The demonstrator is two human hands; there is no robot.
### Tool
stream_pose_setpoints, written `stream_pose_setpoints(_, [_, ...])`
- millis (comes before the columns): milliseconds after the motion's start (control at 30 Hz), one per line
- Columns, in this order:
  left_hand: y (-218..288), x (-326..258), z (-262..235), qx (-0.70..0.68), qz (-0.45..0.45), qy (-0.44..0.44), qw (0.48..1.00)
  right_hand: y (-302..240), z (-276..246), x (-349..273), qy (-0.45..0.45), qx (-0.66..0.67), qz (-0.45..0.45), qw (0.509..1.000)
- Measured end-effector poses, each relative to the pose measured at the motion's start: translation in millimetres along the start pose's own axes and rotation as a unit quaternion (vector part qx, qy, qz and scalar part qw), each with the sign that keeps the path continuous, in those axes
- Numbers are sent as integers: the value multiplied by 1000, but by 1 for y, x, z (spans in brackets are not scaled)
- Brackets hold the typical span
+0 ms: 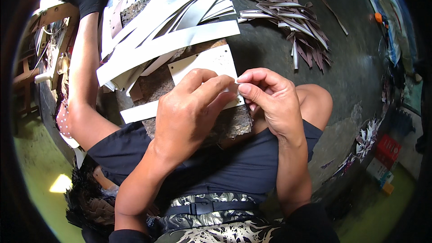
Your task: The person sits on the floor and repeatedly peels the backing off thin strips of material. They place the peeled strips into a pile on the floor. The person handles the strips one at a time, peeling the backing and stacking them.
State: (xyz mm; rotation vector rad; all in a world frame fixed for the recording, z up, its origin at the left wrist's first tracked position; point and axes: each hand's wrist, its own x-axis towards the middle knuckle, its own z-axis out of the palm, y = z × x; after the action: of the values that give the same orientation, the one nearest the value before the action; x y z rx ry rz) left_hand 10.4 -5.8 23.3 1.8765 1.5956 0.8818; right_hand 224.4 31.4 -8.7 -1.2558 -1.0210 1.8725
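Note:
My left hand [184, 112] is over a white plate [208, 61] with small holes near its corners, its fingers curled and their tips brought together at the plate's right side. Thumb and forefinger of my right hand [272, 101] pinch close beside those fingertips. Whatever lies between the fingers is too small or hidden to make out. A white strip [138, 111] sticks out to the left from under my left hand. Plate and strip rest on a rough, dark block [155, 86] in front of my lap.
Long white strips [168, 38] lie heaped beyond the block, to the left. Short brown and white strips [297, 22] form a pile on the dark floor [355, 54] at the far right. A red box [388, 150] stands at the right. My bent legs flank the block.

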Motion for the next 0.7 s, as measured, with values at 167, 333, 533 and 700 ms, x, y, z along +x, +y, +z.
stream_pose_setpoints(167, [-3, -2, 1, 41, 33, 8, 999, -2, 6, 0, 15, 18, 2, 1000])
stream_pose_setpoints(333, [-10, -2, 4, 58, 87, 25, 994, -9, 21, -6, 68, -87, -39, 993])
stream_pose_setpoints(533, [-11, -4, 3, 50, 87, 16, 995, -10, 20, -1, 70, -83, 1, 994])
stream_pose_setpoints(700, [-11, -3, 4, 58, 96, 13, 994, -9, 14, 2, 43, -60, 23, 997])
